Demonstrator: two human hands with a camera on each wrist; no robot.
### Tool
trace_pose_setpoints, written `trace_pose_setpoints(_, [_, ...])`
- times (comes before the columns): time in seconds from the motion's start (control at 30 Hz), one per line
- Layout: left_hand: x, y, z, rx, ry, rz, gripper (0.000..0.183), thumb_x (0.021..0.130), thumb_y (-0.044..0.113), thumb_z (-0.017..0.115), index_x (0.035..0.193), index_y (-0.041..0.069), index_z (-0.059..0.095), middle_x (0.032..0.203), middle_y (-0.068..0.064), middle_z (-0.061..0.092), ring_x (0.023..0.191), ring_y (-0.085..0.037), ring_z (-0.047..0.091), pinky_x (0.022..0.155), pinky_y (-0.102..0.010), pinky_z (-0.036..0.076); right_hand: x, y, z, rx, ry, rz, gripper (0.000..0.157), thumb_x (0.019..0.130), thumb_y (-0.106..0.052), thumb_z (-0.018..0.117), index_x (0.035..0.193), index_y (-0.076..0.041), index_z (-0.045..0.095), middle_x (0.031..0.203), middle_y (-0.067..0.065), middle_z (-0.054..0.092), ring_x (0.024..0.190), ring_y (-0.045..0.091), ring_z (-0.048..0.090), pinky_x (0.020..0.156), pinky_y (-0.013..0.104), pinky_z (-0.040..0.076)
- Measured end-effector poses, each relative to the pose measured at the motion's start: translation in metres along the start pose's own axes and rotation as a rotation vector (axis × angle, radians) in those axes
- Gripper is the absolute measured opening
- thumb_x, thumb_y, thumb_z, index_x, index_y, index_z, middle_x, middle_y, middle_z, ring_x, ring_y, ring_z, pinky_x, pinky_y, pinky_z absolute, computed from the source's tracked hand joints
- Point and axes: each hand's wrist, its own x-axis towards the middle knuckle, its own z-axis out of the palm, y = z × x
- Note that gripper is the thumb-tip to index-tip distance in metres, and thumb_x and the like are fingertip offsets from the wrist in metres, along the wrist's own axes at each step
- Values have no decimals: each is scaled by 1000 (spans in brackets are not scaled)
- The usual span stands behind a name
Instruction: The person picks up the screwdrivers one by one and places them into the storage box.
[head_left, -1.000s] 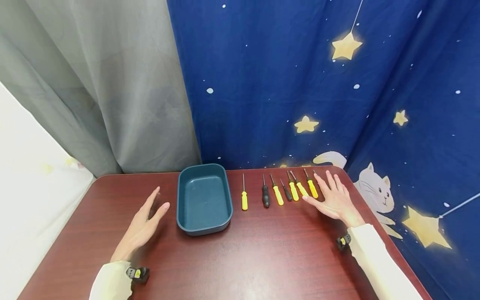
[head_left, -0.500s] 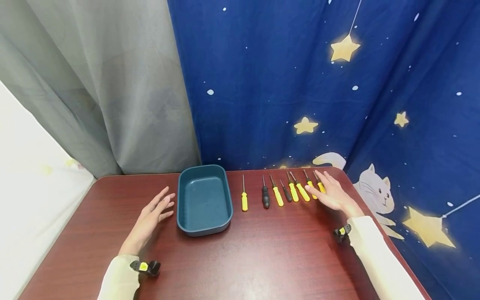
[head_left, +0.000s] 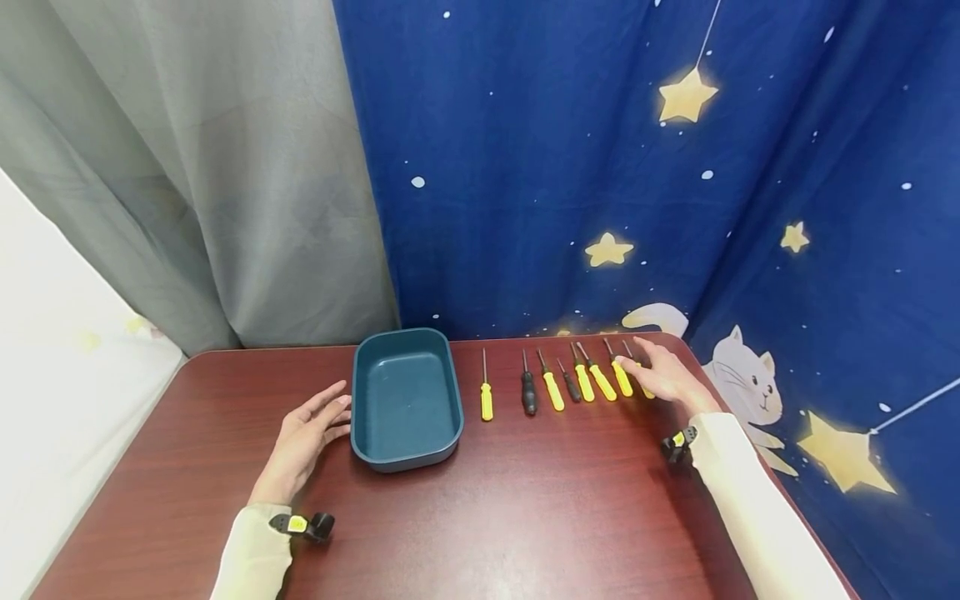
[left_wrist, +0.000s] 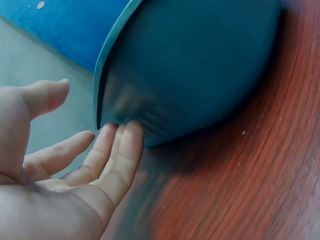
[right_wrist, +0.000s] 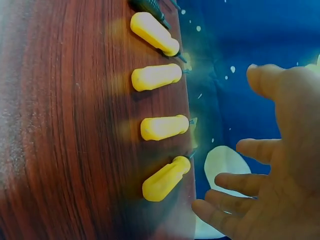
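My left hand (head_left: 303,437) is at the left side of a dark teal plastic bin (head_left: 408,461), its fingertips right at the outer wall. In the left wrist view the fingers (left_wrist: 122,160) are loosely bent below the rim, the thumb apart. My right hand (head_left: 667,379) hovers over the right end of a row of screwdrivers, fingers spread and nothing between them. The rightmost yellow-handled screwdriver (right_wrist: 166,179) lies nearest to it, partly hidden by the hand in the head view. Beside that one lies another yellow screwdriver (head_left: 622,379).
Leftward the row continues with more yellow screwdrivers, a small black screwdriver (head_left: 572,388), a larger black screwdriver (head_left: 529,396) and a lone yellow screwdriver (head_left: 487,402) by the bin. All lie on a red-brown table (head_left: 480,517) against a blue curtain (head_left: 510,167) and a grey curtain (head_left: 277,208).
My left hand has moved right and up to the bin's side. My right hand has lowered slightly over the rightmost screwdrivers, its fingers drawing closer together. Bin and screwdrivers stay put.
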Motion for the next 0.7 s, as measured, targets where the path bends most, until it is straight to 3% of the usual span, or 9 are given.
trace_pose_setpoints(0.23, [6, -3, 4, -50, 15, -19, 65, 100, 27, 69, 155, 4, 43, 101, 9, 77, 86, -6, 69, 78, -22, 60, 9, 9, 2, -1, 7, 66, 73, 104, -39, 55, 155, 8, 32, 154, 36, 39, 141, 52, 41, 118, 66, 31])
trace_pose_setpoints(0.43, [8, -4, 6, -27, 33, -33, 64, 98, 23, 72, 154, 7, 46, 97, 9, 75, 80, -6, 67, 71, -21, 59, 12, 18, 5, -13, 25, 85, 58, 101, -23, 58, 147, 8, 45, 136, 37, 57, 122, 49, 60, 107, 61, 47])
trace_pose_setpoints(0.7, [8, -2, 8, -49, 24, -42, 62, 98, 18, 72, 153, 7, 46, 94, 7, 73, 77, -6, 66, 66, -20, 58, 17, 23, 10, -11, 25, 114, 52, 96, -19, 64, 140, 7, 53, 121, 33, 66, 106, 41, 66, 95, 54, 55])
